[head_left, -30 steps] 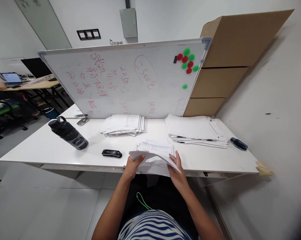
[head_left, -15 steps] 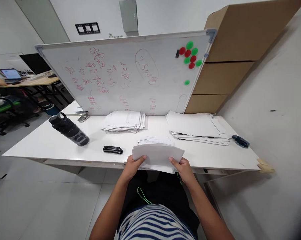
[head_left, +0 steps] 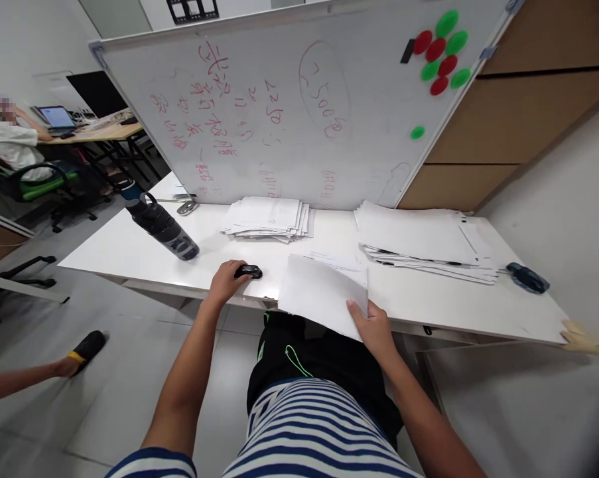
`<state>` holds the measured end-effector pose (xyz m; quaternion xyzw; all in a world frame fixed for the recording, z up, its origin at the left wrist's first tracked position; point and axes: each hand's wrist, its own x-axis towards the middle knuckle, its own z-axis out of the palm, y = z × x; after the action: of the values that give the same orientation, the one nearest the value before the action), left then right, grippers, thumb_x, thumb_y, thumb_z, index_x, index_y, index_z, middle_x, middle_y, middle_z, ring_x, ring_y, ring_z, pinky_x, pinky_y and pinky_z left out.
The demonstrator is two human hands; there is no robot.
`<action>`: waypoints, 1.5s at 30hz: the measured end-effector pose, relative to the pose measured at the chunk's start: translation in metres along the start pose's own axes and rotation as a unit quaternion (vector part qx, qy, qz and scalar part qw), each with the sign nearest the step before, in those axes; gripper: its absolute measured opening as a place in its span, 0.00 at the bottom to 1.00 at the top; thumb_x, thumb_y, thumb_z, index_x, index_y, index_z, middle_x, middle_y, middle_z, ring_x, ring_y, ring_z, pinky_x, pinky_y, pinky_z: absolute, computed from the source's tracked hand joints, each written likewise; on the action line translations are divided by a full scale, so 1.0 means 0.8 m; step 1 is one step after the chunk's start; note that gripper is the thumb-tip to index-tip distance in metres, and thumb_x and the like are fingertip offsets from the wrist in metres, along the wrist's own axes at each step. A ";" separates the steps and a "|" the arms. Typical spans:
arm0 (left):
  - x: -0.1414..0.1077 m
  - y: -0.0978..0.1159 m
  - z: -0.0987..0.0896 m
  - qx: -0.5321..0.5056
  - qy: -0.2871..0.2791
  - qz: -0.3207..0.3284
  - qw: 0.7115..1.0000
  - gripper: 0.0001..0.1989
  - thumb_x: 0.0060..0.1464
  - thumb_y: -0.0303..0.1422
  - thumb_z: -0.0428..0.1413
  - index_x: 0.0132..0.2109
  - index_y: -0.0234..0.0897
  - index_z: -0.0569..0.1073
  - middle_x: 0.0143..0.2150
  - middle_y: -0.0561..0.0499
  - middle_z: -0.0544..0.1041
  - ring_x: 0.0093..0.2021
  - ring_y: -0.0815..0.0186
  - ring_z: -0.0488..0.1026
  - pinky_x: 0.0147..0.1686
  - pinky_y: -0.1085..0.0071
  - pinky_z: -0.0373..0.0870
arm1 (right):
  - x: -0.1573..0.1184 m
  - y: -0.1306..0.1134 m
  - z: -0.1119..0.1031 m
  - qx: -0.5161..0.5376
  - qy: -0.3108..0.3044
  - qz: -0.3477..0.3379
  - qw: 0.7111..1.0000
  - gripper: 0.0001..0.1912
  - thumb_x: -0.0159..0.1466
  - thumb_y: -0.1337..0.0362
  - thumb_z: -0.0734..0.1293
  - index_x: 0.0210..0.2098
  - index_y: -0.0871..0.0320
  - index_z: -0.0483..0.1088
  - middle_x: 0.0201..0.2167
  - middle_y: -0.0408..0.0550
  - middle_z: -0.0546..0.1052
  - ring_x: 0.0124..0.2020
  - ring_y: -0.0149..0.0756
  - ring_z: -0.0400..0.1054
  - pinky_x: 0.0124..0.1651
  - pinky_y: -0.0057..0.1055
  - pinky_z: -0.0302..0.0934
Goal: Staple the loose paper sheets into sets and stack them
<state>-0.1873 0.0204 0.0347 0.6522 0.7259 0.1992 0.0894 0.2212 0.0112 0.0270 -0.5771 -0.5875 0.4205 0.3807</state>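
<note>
Nearest: one blue-and-white striped shirt (head_left: 319, 425), worn above black trousers (head_left: 324, 362) with a bright green cord loop (head_left: 298, 362).

Right hand (head_left: 373, 325): grasping the lower right edge of a thin sheaf of white paper sheets (head_left: 322, 292), thumb on top. Sheaf located at the front edge of the white surface (head_left: 428, 299), its lower part projecting past that edge; top sheet slightly bowed, lines of print visible behind it.

Left hand (head_left: 224, 284): fingers and thumb closed about the left end of an elongated glossy black stapler (head_left: 251, 271), left of the sheaf.

Further back on the surface, left to right: one black cylindrical bottle (head_left: 162, 229) with carrying loop, upright; one small silver-grey object (head_left: 187, 207), kind unclear; one uneven pile of white papers (head_left: 264, 218); one broader pile of larger white sheets (head_left: 413, 232), its layers fanned; one dark blue object (head_left: 527, 277), details blurred.

Behind: one whiteboard (head_left: 379, 133) with red handwriting, bearing red and green round magnets (head_left: 435, 49); brown cardboard boxes (head_left: 542, 113), stacked, at right.

Far left: a seated person in a white top (head_left: 10, 143), near an open laptop (head_left: 57, 118).
</note>
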 end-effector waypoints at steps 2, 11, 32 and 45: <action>-0.002 0.000 0.009 0.012 0.012 0.004 1.000 0.17 0.56 0.42 0.57 0.51 0.43 0.74 0.50 0.45 0.77 0.53 0.51 0.72 0.47 0.59 0.70 | 0.000 -0.003 0.009 0.036 -0.005 0.032 0.999 0.27 0.61 0.47 0.66 0.49 0.61 0.76 0.46 0.55 0.81 0.48 0.51 0.75 0.50 0.42 0.69; -0.028 0.009 0.033 -0.021 0.064 0.031 0.997 0.18 0.59 0.41 0.56 0.55 0.46 0.70 0.58 0.48 0.75 0.68 0.52 0.59 0.67 0.49 0.50 | 0.006 -0.014 0.047 0.055 -0.057 0.057 0.995 0.23 0.60 0.51 0.67 0.50 0.57 0.76 0.49 0.52 0.80 0.52 0.52 0.74 0.56 0.46 0.67; -0.030 0.055 -0.018 -0.098 -0.086 -0.032 0.991 0.22 0.58 0.52 0.52 0.54 0.50 0.74 0.58 0.50 0.75 0.61 0.52 0.68 0.67 0.49 0.45 | 0.002 -0.045 0.079 0.106 -0.130 0.021 0.986 0.23 0.64 0.52 0.65 0.55 0.55 0.69 0.53 0.51 0.77 0.52 0.45 0.72 0.53 0.40 0.66; 0.049 0.107 0.069 0.071 0.056 -0.098 0.991 0.25 0.63 0.48 0.44 0.54 0.37 0.73 0.65 0.35 0.66 0.71 0.38 0.45 0.64 0.32 0.33 | 0.000 -0.051 0.079 0.029 -0.129 0.021 0.991 0.22 0.65 0.52 0.62 0.55 0.53 0.69 0.47 0.49 0.80 0.46 0.47 0.74 0.47 0.39 0.67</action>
<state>-0.0930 0.0742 0.0244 0.5702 0.8027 0.1735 0.0209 0.1473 0.0084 0.0423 -0.5185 -0.6074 0.5163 0.3094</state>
